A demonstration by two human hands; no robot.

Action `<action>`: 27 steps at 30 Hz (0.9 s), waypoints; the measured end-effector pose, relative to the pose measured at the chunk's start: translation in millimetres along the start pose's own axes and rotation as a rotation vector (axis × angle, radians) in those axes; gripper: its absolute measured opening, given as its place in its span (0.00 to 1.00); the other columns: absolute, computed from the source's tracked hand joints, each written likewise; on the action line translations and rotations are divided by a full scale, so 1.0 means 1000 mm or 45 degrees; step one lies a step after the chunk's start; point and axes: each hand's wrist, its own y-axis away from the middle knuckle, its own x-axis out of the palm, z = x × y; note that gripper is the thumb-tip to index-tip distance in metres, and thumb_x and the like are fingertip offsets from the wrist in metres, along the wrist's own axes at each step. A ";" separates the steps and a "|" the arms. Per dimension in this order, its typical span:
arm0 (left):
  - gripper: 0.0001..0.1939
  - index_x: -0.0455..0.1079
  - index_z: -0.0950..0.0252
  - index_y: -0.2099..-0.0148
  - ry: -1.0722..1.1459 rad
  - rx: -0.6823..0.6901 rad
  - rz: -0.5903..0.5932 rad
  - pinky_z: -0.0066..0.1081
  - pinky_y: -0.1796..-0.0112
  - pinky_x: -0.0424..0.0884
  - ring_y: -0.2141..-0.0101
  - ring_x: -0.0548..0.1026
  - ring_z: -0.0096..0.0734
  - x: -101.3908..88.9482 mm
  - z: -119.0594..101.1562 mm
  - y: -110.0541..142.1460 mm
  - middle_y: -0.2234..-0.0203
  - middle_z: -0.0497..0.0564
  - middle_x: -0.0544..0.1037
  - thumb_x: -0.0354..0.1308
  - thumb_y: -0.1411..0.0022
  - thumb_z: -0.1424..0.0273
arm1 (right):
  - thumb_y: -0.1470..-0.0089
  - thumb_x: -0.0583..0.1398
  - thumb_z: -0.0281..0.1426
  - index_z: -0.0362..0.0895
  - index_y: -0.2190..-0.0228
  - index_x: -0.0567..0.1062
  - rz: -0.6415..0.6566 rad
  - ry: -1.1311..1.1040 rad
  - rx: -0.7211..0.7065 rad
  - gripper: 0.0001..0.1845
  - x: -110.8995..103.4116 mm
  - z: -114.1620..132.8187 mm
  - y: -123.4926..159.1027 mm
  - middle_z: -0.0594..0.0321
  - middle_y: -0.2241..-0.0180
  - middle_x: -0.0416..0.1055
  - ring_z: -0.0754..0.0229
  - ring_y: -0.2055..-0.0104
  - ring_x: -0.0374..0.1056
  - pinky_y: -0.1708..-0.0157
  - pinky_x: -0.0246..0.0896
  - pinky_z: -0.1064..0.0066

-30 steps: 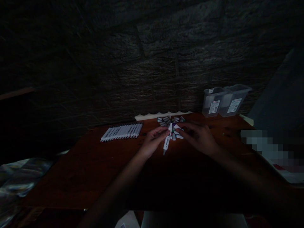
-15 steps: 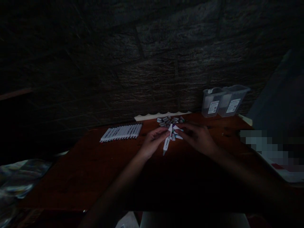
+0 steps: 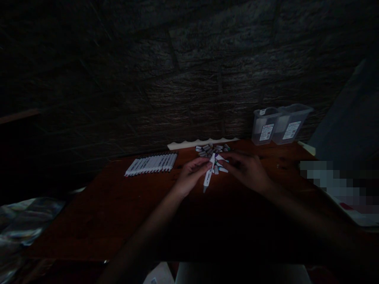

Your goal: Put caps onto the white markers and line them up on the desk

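Note:
My left hand [image 3: 192, 173] is closed around a white marker [image 3: 208, 175], thumb and fingers pinching its upper part. The marker slants, with its grey end pointing down toward me and dark print along the barrel. Close by on the right, my right hand [image 3: 250, 171] has its fingertips pinched on a white marker cap [image 3: 220, 157] with a purple end, beside the marker's upper end. Behind and below the fingers lies a loose pile of grey and white caps [image 3: 209, 150], some with teal or green ends, partly hidden by both hands.
A row of white markers [image 3: 152, 163] lies side by side on the brown wooden table [image 3: 97, 213]. Two clear plastic containers [image 3: 262, 128] with labels stand at the back right. A wavy-edged white strip [image 3: 201, 143] runs along the dark wall [image 3: 177, 79].
Both hands keep nearly the same place and hold. The camera view has shifted very slightly; nothing else has visibly moved.

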 end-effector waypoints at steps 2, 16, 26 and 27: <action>0.14 0.78 0.64 0.59 -0.003 -0.002 -0.006 0.30 0.58 0.69 0.64 0.76 0.30 0.000 0.000 0.000 0.63 0.51 0.81 0.68 0.47 0.64 | 0.41 0.60 0.34 0.48 0.56 0.78 0.006 -0.016 0.000 0.11 0.000 0.000 0.000 0.62 0.59 0.78 0.61 0.62 0.75 0.62 0.70 0.70; 0.14 0.78 0.64 0.59 0.004 0.007 -0.009 0.30 0.57 0.69 0.63 0.76 0.30 0.000 -0.002 0.000 0.63 0.51 0.81 0.68 0.47 0.64 | 0.42 0.61 0.33 0.49 0.56 0.78 0.010 -0.024 0.033 0.12 0.000 0.004 0.001 0.62 0.60 0.78 0.61 0.63 0.75 0.63 0.70 0.70; 0.13 0.79 0.63 0.59 -0.025 -0.001 -0.005 0.28 0.59 0.68 0.65 0.75 0.27 0.001 -0.002 0.001 0.65 0.49 0.80 0.68 0.47 0.64 | 0.42 0.60 0.35 0.49 0.56 0.78 0.028 0.003 0.012 0.12 0.001 0.004 0.001 0.61 0.60 0.79 0.60 0.64 0.75 0.63 0.70 0.68; 0.13 0.79 0.63 0.60 -0.024 0.000 -0.006 0.27 0.59 0.68 0.65 0.75 0.27 0.001 -0.002 0.001 0.65 0.49 0.80 0.68 0.47 0.64 | 0.42 0.60 0.34 0.49 0.57 0.78 0.025 -0.001 0.013 0.12 0.002 0.004 0.001 0.62 0.60 0.79 0.60 0.64 0.75 0.63 0.70 0.68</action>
